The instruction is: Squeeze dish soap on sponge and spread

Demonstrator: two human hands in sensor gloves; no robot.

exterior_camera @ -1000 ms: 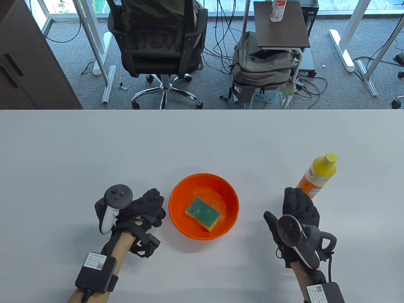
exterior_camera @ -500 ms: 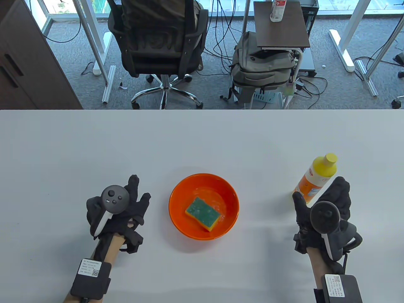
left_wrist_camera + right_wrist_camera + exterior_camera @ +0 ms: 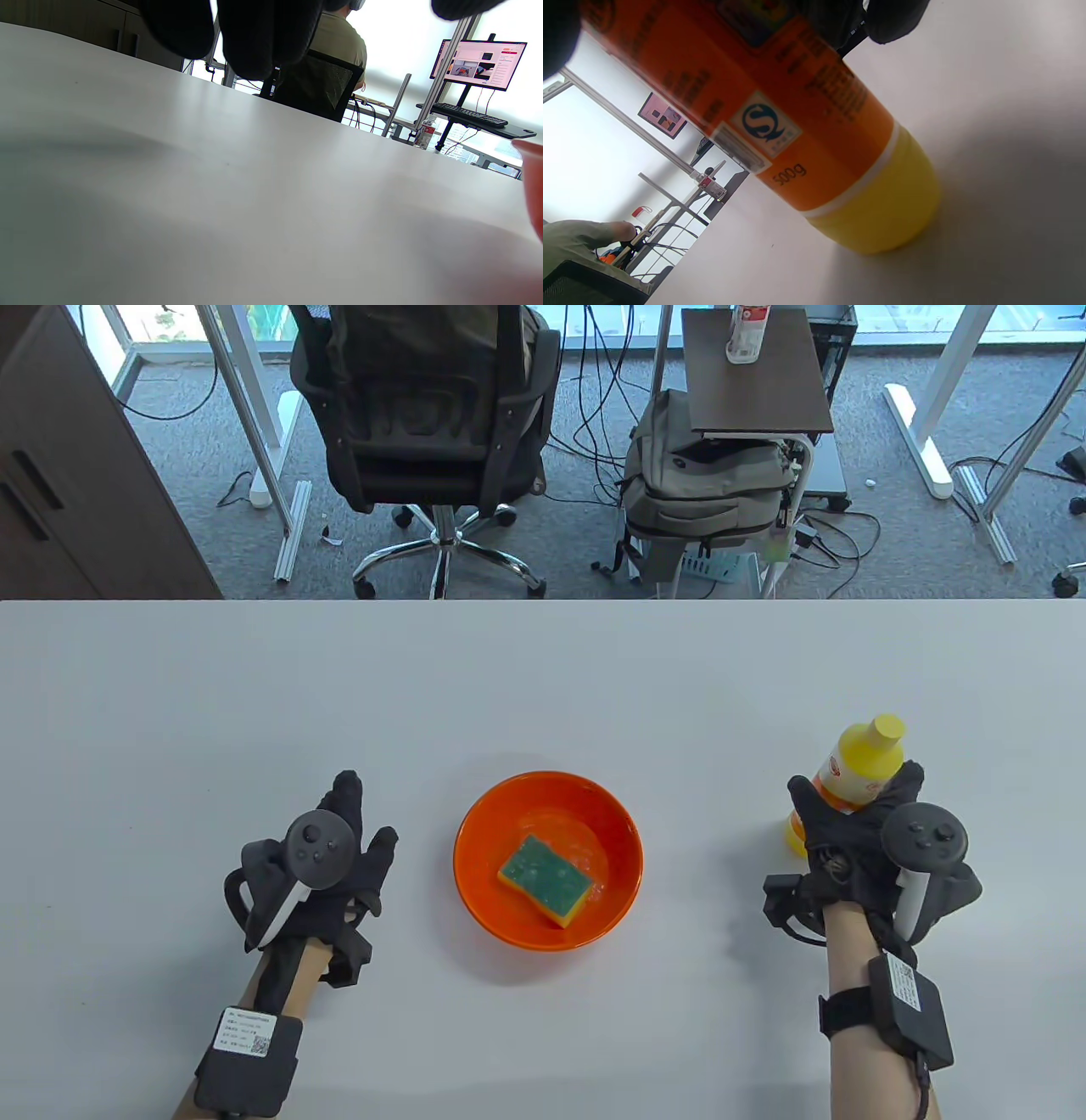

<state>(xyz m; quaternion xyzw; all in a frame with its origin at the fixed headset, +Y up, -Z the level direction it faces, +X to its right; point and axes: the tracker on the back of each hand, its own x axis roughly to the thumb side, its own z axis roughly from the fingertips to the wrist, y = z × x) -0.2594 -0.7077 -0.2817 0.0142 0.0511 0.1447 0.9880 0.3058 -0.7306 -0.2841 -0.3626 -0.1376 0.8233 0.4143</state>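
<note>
R hand (image 3: 857, 836) grips soap bottle (image 3: 857, 768); sponge (image 3: 545, 881) btwn hands.

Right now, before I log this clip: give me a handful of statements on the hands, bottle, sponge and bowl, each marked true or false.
1. The sponge lies in the bowl, green side up. True.
2. The right hand is around the bottle. True; its base appears to rest on the table.
3. The left hand holds the bowl. False: it is left of the bowl, apart from it, holding nothing.
4. The bottle is tipped over the sponge. False: it stands right of the bowl, cap on.
5. The bowl is blue. False: it is orange.
</note>
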